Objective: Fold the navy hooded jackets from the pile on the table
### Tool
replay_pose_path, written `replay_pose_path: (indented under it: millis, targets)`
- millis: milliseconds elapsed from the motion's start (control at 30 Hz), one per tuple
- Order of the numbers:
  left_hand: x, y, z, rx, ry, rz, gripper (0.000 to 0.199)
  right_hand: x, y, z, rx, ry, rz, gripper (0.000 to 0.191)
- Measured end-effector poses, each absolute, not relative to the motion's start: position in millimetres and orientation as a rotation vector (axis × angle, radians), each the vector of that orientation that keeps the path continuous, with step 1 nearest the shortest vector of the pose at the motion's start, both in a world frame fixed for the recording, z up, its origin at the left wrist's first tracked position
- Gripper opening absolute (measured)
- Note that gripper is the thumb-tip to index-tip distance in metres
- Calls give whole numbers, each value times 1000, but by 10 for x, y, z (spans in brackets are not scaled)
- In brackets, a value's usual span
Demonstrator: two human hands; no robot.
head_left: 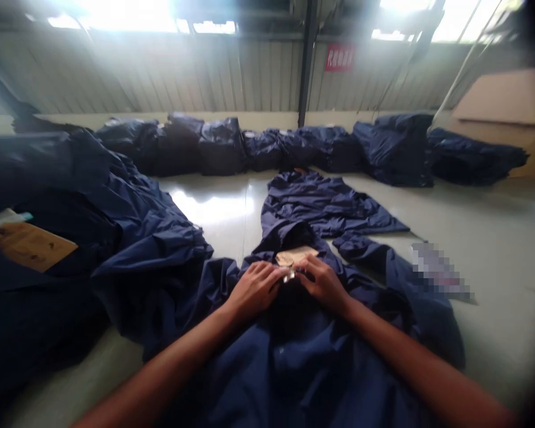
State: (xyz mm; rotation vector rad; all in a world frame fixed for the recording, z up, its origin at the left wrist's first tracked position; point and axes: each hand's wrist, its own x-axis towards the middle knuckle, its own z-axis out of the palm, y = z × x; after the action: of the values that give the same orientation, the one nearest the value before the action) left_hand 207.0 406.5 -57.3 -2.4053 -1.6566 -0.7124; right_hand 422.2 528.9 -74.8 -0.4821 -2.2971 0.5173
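Observation:
A dark navy garment (267, 362) lies spread in front of me, its upper part bunched. My left hand (256, 286) is closed near its upper edge, thumb and fingers pinching a small shiny whitish piece (289, 276). My right hand (323, 282) is closed just to the right of that piece, fingertips bent together; what they grip is too small to make out. Just beyond my fingers, a tan paper tag (296, 255) rests on the cloth.
A large navy garment heap (147, 208) with another tan tag (35, 245) stands at left. Ahead lies a flat navy garment (321, 205). Folded stacks (223, 145) line the wall. A blurred-out item (439, 270) lies at right; a cardboard box (503, 98) stands behind.

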Motion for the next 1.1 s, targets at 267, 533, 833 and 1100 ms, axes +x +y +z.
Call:
replay_pose_path:
  millis: [267,533,833,1100]
  targets:
    - [2077,4124,-649,-2485,-1699,-773,26,4327,5301,-771,-377,-2367,365,13]
    - [2103,4065,-584,-2363,-1808,-872,21,4330,5214,-716,-317,-2348,273,14]
    - [2056,4070,-598,-2424,-1648,-898,13,4310,5207,-728,-306,-2355,229,16]
    - [2049,4056,-589,-2415,-1688,-928,11,4282,5200,-738,-327,-2336,304,13]
